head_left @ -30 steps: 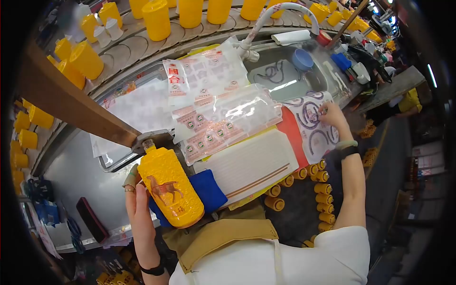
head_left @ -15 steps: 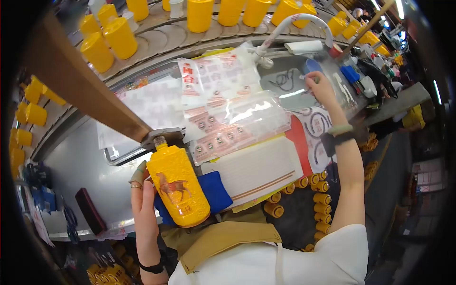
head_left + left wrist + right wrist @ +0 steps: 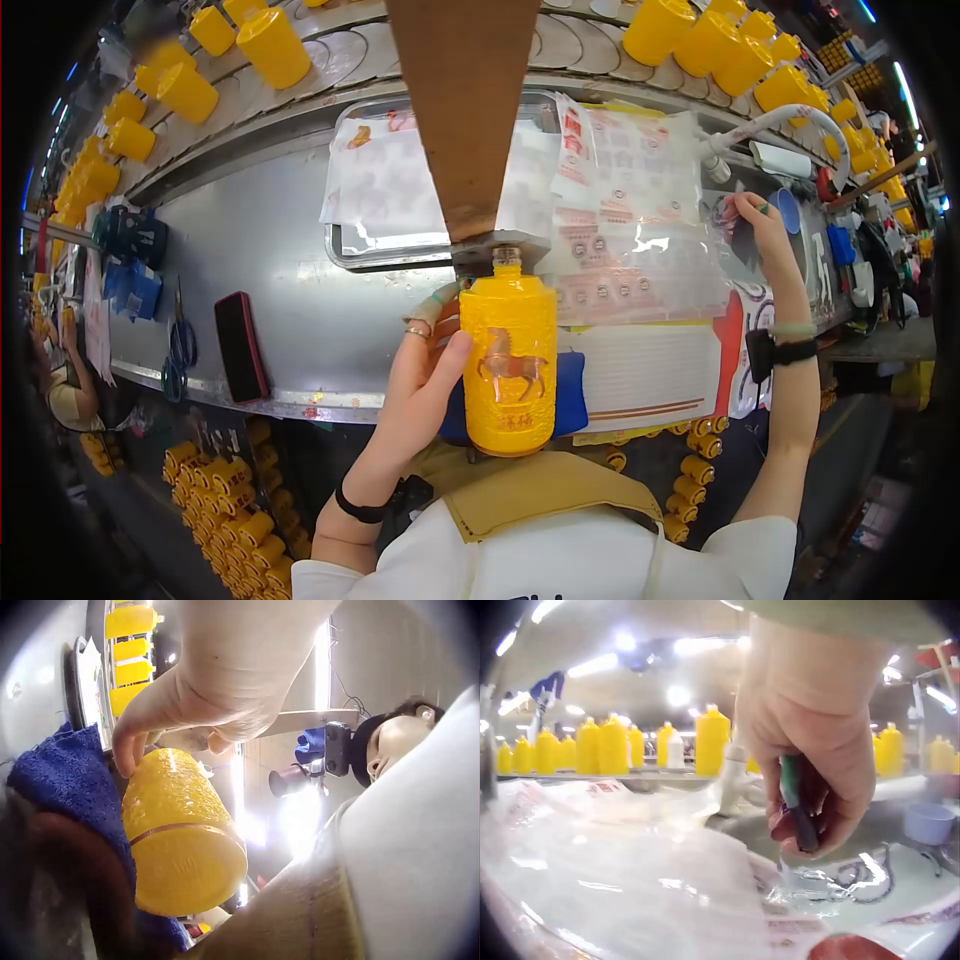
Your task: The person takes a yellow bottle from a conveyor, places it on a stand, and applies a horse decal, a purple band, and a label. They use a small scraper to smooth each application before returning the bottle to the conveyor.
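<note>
A yellow bottle with a horse picture stands tilted in front of me, its glass neck at a metal bracket. My left hand holds its left side, thumb near the front edge and fingers reaching behind; the left wrist view shows those fingers on the bottle's textured wall. A blue cloth lies behind the bottle. Over the near side of the sink, my right hand pinches a thin, wet-looking clear film. Dark curved strips lie in the sink below it.
A wooden beam comes down to the bracket. Printed plastic sheets and a striped towel lie right of the bottle. A phone and scissors lie left. A faucet arches over the sink, which holds a blue cup.
My head view has swung left. The right hand went from the printed sheet at the right to the sink and now pinches the clear film. The left hand has stayed at the bottle.
</note>
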The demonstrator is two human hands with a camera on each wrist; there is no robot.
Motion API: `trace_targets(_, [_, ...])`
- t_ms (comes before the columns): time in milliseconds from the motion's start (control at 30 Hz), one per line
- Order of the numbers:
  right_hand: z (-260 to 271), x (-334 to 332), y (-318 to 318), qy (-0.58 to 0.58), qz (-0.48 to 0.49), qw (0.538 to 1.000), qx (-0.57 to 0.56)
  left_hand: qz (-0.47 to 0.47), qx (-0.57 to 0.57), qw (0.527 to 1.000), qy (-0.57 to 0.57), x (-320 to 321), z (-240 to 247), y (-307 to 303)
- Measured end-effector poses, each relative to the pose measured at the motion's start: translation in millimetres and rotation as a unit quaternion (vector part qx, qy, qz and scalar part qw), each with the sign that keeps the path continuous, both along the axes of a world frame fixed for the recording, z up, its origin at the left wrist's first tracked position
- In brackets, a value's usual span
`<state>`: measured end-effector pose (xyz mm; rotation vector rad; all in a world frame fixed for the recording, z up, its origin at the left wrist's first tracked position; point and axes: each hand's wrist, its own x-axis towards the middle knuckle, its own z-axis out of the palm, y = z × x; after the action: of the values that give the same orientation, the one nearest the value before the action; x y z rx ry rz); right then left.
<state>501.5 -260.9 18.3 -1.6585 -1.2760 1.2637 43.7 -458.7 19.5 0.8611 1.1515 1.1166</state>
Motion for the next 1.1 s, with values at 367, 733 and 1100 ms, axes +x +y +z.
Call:
trace_targets(367, [53, -144, -74, 0.23, 0.037, 0.972, -0.011, 0.008, 0.102, 0.939, 0.329, 34, 13, 15])
trace_targets(733, [75, -181, -91, 0.254, 0.114, 0.96, 0.04, -0.053, -0.087, 0.994, -0.038, 14, 2, 36])
trace_targets(1100, [79, -182, -94, 0.196, 0.164, 0.965, 0.053, -0.13, -0.09, 0.973, -0.167, -11, -21, 45])
